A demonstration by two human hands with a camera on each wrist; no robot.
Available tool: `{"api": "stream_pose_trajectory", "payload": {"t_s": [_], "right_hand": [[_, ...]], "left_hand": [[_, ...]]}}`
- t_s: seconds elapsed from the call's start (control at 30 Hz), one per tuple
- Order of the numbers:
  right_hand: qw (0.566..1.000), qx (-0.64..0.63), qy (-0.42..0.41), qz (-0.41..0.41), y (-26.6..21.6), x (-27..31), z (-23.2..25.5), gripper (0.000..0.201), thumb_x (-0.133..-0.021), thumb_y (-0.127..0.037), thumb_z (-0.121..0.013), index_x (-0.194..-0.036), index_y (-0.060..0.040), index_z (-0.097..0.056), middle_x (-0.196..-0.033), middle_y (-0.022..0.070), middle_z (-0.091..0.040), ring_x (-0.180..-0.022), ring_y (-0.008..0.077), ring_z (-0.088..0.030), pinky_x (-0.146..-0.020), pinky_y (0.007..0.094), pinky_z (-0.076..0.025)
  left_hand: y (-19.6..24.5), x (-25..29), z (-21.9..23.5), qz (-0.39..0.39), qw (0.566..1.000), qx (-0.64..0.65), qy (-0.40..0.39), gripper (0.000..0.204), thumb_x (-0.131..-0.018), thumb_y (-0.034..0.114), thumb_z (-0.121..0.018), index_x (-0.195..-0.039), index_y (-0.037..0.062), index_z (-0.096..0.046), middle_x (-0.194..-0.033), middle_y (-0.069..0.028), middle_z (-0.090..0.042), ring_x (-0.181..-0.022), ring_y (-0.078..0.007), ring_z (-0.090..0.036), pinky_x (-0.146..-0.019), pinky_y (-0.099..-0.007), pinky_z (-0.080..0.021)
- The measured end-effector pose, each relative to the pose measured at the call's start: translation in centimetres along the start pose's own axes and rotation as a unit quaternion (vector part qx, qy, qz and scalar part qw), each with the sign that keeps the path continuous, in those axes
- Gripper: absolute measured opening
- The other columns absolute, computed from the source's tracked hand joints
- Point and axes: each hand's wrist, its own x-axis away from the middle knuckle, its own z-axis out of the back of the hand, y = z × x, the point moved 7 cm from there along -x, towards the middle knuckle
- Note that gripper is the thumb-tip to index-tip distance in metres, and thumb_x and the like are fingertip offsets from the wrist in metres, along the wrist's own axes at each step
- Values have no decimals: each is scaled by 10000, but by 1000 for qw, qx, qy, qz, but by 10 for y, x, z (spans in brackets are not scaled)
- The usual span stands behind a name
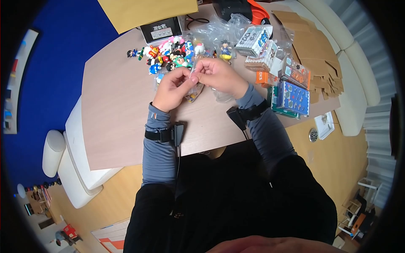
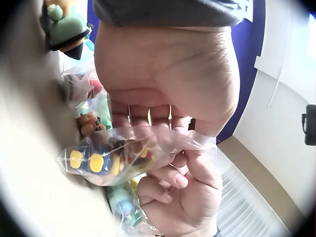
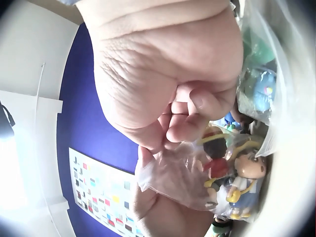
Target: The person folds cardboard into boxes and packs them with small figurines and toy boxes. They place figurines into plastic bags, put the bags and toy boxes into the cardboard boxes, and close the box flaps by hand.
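Observation:
Both hands pinch the top edge of a clear plastic bag [image 2: 123, 153] that hangs between them and holds small figures. In the right wrist view a dark-haired figure in red and another with a yellow pouch [image 3: 246, 180] show through the plastic. The left hand [image 1: 171, 89] grips the bag's edge between thumb and fingers. Close against it, the right hand [image 1: 221, 78] pinches the same edge with curled fingers. The bag's lower end is just above or on the table, I cannot tell which.
Many colourful figures [image 1: 181, 61] lie in a pile beyond the hands, with clear plastic bags [image 1: 211, 31] behind. Boxes [image 1: 293, 98] are stacked at the right beside torn cardboard [image 1: 308, 42]. A black device [image 1: 161, 30] stands at the back, near a yellow sheet [image 1: 147, 12].

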Motion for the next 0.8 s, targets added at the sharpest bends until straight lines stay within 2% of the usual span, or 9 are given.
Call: {"api": "stream_pose_trajectory", "payload": {"t_s": [0.17, 0.4, 0.47, 0.5, 0.53, 0.63, 0.77, 0.8], "right_hand": [[1000, -20, -18, -8, -3, -1, 0, 131, -1021, -150, -628, -920, -72, -597, -832, -47, -566, -702, 30, -514, -615, 203, -421], [999, -35, -30, -25, 2, -4, 0, 204, -1048, -207, -579, -891, -77, -590, -776, -52, -527, -642, 37, -471, -582, 195, -386], [998, -29, -12, -46, -2, -1, 4, 214, -1047, -210, -574, -878, -79, -591, -767, -53, -528, -642, 34, -469, -580, 195, -384], [997, -23, 5, -67, -2, 0, 7, 224, -1045, -213, -570, -865, -81, -591, -758, -54, -529, -641, 31, -466, -577, 194, -382], [997, -23, 4, -67, -3, 0, 7, 224, -1045, -213, -570, -865, -81, -591, -758, -54, -529, -641, 31, -466, -577, 194, -382], [995, -52, 45, -70, -5, 1, 9, 238, -1038, -216, -573, -843, -82, -588, -746, -53, -530, -640, 27, -465, -571, 191, -371], [995, -43, 80, -46, -10, 1, 12, 267, -1049, -256, -570, -847, -83, -587, -734, -50, -521, -613, 27, -453, -561, 181, -351], [994, -51, 93, -38, -11, 1, 15, 273, -1054, -275, -568, -863, -82, -595, -729, -50, -517, -609, 27, -453, -551, 179, -345]], "left_hand": [[7, 0, 1, -14, 1000, 5, -2, 144, -1023, 155, -635, -957, 27, -634, -842, 33, -604, -770, -47, -515, -671, -224, -415], [7, 0, 9, -23, 999, -14, 29, 140, -1007, 141, -627, -921, 31, -634, -808, 43, -575, -721, -49, -489, -628, -223, -382], [9, 0, 26, -42, 993, -6, 110, 147, -1008, 133, -597, -889, 52, -625, -788, 50, -553, -704, -40, -480, -618, -220, -380], [0, 1, 35, -10, 989, 50, 135, 161, -1010, 130, -568, -864, 74, -607, -781, 56, -542, -692, -23, -466, -618, -201, -373], [-3, -2, 37, -11, 989, 50, 137, 161, -1010, 130, -568, -864, 74, -607, -781, 56, -542, -692, -23, -466, -618, -201, -373], [2, -2, 43, -59, 975, 65, 205, 159, -1016, 136, -564, -867, 86, -589, -774, 66, -545, -636, -17, -448, -567, -199, -370], [-6, -2, 41, -25, 975, 126, 180, 127, -1025, 153, -561, -917, 94, -593, -795, 42, -596, -670, -35, -508, -563, -210, -373], [-4, -2, 41, -44, 970, 188, 149, 115, -1035, 156, -547, -953, 85, -586, -855, 6, -629, -741, -69, -570, -610, -233, -438]]}}
